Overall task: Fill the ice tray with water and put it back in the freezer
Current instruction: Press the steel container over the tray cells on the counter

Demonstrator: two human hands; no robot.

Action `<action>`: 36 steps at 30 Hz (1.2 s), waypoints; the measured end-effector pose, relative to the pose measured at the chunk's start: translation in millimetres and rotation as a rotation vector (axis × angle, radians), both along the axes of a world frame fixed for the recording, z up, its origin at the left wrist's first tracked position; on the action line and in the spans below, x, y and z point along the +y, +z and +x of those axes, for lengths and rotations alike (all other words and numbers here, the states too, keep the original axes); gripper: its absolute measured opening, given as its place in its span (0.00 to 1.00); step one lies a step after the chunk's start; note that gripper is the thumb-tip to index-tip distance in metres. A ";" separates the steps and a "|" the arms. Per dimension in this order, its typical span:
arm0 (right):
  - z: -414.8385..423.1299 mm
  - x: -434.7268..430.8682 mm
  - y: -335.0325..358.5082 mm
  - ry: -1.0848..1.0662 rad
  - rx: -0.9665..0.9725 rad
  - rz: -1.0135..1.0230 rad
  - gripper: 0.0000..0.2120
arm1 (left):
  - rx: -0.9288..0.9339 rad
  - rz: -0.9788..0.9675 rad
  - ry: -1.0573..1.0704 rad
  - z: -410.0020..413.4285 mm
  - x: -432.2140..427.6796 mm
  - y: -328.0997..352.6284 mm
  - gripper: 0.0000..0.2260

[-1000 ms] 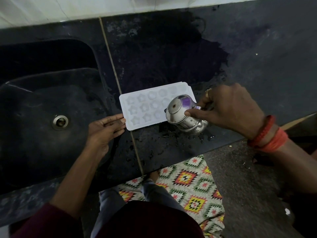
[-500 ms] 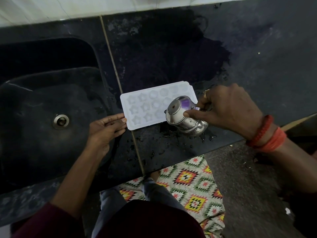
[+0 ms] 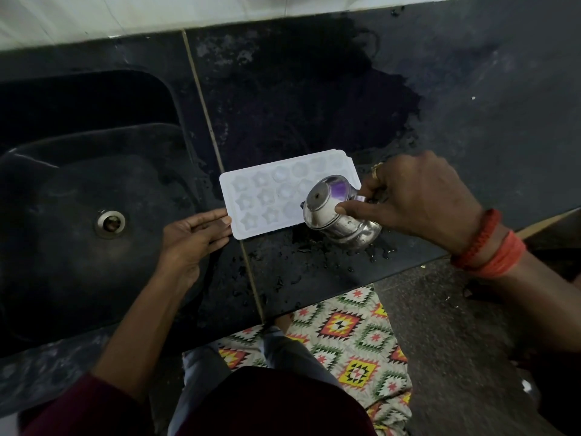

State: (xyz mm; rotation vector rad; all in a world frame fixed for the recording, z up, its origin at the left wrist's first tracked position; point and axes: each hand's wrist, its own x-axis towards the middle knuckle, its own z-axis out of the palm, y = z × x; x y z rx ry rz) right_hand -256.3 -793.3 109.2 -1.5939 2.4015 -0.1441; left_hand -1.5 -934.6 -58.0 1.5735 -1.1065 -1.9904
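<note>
Single head-worn view, steeply downward, close over counter [image 3: 471, 89], sink [image 3: 78, 184] at left

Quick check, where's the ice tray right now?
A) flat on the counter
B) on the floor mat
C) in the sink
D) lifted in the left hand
A: the ice tray lies flat on the counter, left hand touching its corner, right hand tilting the jug over it.

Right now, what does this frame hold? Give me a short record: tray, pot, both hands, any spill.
work item: tray flat on counter, right of sink
vessel: pot tilted over the tray's right end; no stream visible
holding: right hand grips the pot
steadying: left hand, straight fingers touch the tray's left edge
spill: droplets on the counter near its front edge
</note>
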 end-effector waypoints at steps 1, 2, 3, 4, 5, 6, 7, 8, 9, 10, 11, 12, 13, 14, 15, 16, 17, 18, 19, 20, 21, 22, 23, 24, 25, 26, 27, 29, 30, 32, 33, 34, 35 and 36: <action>0.3 -0.3 0.5 -0.001 -0.002 0.002 0.26 | -0.001 0.001 0.001 0.1 -0.2 -0.3 0.07; 0.5 -0.5 1.0 -0.002 -0.003 0.005 0.26 | -0.002 0.001 0.002 0.2 -0.3 -0.4 0.07; 0.5 -0.9 1.4 -0.002 -0.004 0.009 0.26 | -0.002 0.000 0.003 0.2 -0.5 -0.7 0.07; 0.5 -1.3 2.0 -0.002 -0.005 0.015 0.25 | -0.004 0.000 0.003 0.3 -0.6 -0.9 0.07; 0.6 -1.5 2.6 -0.002 -0.007 0.021 0.26 | -0.005 0.000 0.003 0.5 -0.5 -1.1 0.07; 0.9 -1.8 3.2 -0.003 -0.007 0.025 0.26 | -0.005 0.001 0.003 0.5 -0.6 -1.1 0.07; 0.7 -1.7 3.8 -0.004 -0.006 0.025 0.26 | -0.005 0.002 0.005 0.5 -0.6 -1.0 0.07; 0.6 -1.9 4.2 -0.003 -0.005 0.024 0.26 | -0.006 0.003 0.007 0.0 -0.7 -0.9 0.07; 0.6 -1.9 4.5 -0.002 -0.005 0.021 0.26 | -0.007 0.004 0.008 -0.3 -0.8 -0.7 0.07; 0.7 -2.0 4.8 0.002 -0.006 0.019 0.26 | -0.006 0.004 0.008 -0.9 -0.9 -0.3 0.07; 0.7 -2.3 4.9 0.007 -0.008 0.017 0.27 | -0.004 0.006 0.009 -1.3 -1.0 -0.1 0.07; 0.4 -2.4 5.0 0.010 -0.012 0.016 0.27 | -0.003 0.007 0.011 -1.6 -0.8 0.1 0.06; -0.1 -2.7 5.3 0.010 -0.021 0.014 0.27 | -0.003 0.006 0.015 -2.0 -0.6 0.2 0.06; -0.7 -2.8 5.8 0.008 -0.034 0.009 0.27 | -0.004 0.005 0.019 -2.1 -0.1 0.4 0.05; -1.2 -2.7 6.5 0.006 -0.048 0.001 0.27 | -0.006 0.004 0.022 -2.1 0.4 0.4 0.05; -1.8 -2.9 7.0 0.008 -0.059 -0.012 0.26 | -0.005 0.001 0.025 -2.2 0.6 0.3 0.05; -2.0 -2.7 7.5 0.011 -0.064 -0.023 0.25 | -0.003 -0.001 0.026 -2.0 1.0 0.1 0.05; -2.2 -3.0 7.9 0.012 -0.064 -0.034 0.24 | 0.001 -0.003 0.026 -1.9 1.1 0.0 0.05; -2.3 -3.3 8.4 0.007 -0.063 -0.044 0.23 | 0.004 -0.006 0.026 -1.8 1.2 -0.2 0.05; -2.4 -3.8 9.0 0.000 -0.066 -0.054 0.23 | 0.004 -0.006 0.026 -2.0 1.2 -0.5 0.05; -2.6 -4.8 9.5 -0.002 -0.070 -0.062 0.23 | 0.004 -0.007 0.028 -1.9 1.0 -0.7 0.05; -2.8 -6.0 9.9 0.000 -0.071 -0.068 0.24 | 0.003 -0.008 0.029 -2.0 0.9 -0.7 0.05; -3.1 -7.7 10.5 0.001 -0.065 -0.070 0.24 | 0.002 -0.010 0.027 -2.2 0.9 -0.7 0.05; -3.7 -9.6 11.3 0.000 -0.057 -0.068 0.24 | 0.002 -0.014 0.024 -2.7 1.1 -0.8 0.05; -4.2 -11.5 11.9 -0.001 -0.051 -0.065 0.24 | 0.002 -0.017 0.021 -3.3 1.2 -0.9 0.06; -4.8 -13.4 12.0 0.000 -0.048 -0.061 0.24 | 0.004 -0.019 0.022 -3.6 1.3 -0.9 0.06; -5.2 -15.1 11.6 0.001 -0.045 -0.058 0.24 | 0.005 -0.020 0.024 -3.7 1.3 -1.1 0.06; -6.1 -18.4 10.4 0.000 -0.025 -0.050 0.23 | 0.006 -0.020 0.026 -3.5 1.3 -1.9 0.06; -6.9 -19.9 9.9 0.000 -0.013 -0.044 0.23 | 0.005 -0.020 0.025 -3.2 1.2 -2.3 0.06; -8.4 -23.0 9.2 0.000 0.008 -0.029 0.22 | 0.002 -0.022 0.021 -2.0 0.9 -3.7 0.06; -9.1 -24.5 9.1 0.001 0.013 -0.018 0.22 | 0.002 -0.022 0.020 -1.3 0.8 -4.5 0.06; -9.5 -25.8 8.6 0.004 0.016 -0.009 0.21 | 0.003 -0.021 0.021 -0.7 0.7 -5.1 0.06; -9.7 -27.0 8.2 0.008 0.020 -0.003 0.21 | 0.005 -0.019 0.021 -0.1 0.5 -5.5 0.07; -9.8 -28.1 7.4 0.012 0.030 -0.001 0.21 | 0.004 -0.018 0.021 0.2 0.2 -6.0 0.07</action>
